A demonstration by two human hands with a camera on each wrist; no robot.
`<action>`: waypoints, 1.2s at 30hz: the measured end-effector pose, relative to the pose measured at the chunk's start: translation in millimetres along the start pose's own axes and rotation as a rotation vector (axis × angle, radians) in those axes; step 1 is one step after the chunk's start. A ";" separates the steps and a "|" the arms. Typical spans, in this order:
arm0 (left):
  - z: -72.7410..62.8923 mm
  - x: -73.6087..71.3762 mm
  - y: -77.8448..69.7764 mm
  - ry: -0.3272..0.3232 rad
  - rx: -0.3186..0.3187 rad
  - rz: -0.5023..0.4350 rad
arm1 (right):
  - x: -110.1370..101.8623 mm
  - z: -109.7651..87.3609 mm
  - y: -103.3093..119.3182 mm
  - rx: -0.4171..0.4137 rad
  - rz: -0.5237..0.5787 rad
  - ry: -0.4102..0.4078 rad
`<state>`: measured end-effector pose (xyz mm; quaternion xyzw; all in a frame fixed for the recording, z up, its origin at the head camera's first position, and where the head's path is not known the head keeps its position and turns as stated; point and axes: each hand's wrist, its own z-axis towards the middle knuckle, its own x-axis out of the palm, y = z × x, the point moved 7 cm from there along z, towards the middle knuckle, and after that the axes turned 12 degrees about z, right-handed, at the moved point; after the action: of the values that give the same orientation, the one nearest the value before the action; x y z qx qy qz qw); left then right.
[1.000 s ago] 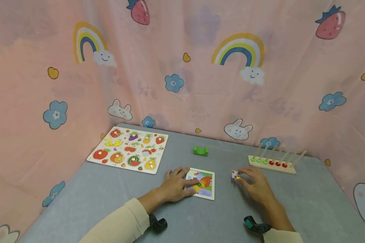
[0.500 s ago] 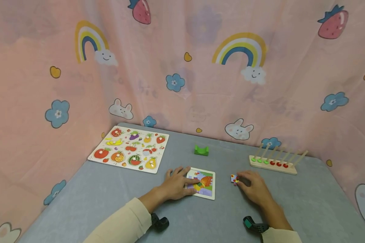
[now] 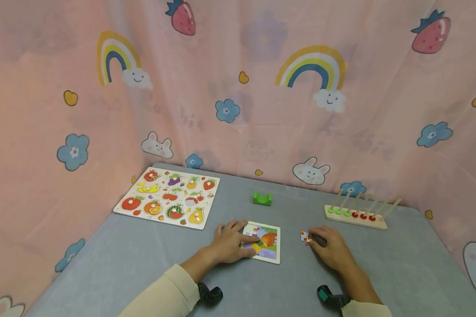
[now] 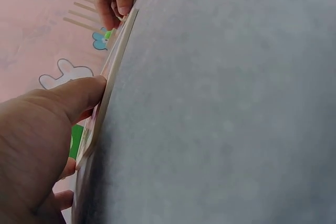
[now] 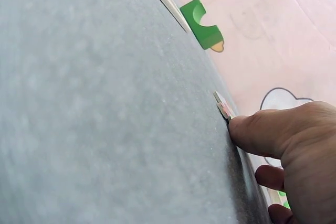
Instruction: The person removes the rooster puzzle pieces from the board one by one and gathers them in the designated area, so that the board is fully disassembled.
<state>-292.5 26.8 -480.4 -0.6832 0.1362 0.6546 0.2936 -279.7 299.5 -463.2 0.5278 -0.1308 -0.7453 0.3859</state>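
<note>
My left hand [image 3: 231,244] lies over the left side of a small square jigsaw puzzle [image 3: 269,253], fingers extended across its picture of an orange and yellow bird. The left wrist view shows the thumb [image 4: 86,93] at the near rim of the flat puzzle board [image 4: 116,56]. To the right of that board, my right hand [image 3: 335,251] pinches a small colourful puzzle piece [image 3: 304,237] by its right side. In the right wrist view the piece [image 5: 222,105] sticks out past the thumb [image 5: 252,132], close over the grey tabletop; the other fingers are partly hidden.
A large fruit peg board [image 3: 184,178] lies at the back left. Behind the jigsaw stands a green notched block [image 3: 262,199]. A wooden peg rack [image 3: 357,218] with green and red beads is at the back right. A pink patterned curtain [image 3: 258,132] hangs behind the table.
My right hand has lowered the puzzle piece towards the table and shifted slightly left. The left hand keeps its place on the jigsaw; the head view has moved a little.
</note>
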 end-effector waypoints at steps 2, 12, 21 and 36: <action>-0.2 0.8 0.2 0.002 -0.006 -0.005 | -0.5 -0.4 1.8 -0.005 0.000 -0.002; -1.6 3.5 0.2 -0.025 -0.004 -0.023 | -8.8 1.4 8.6 0.034 0.040 0.003; -2.1 3.1 0.7 -0.050 0.000 -0.025 | -24.7 13.3 34.4 0.007 0.094 -0.022; -2.4 1.0 1.1 -0.051 0.000 -0.018 | -32.0 36.5 88.7 -0.122 0.160 -0.113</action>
<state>-291.1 24.7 -481.7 -0.6675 0.1224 0.6691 0.3028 -268.7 255.4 -372.9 0.4482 -0.1485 -0.7473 0.4675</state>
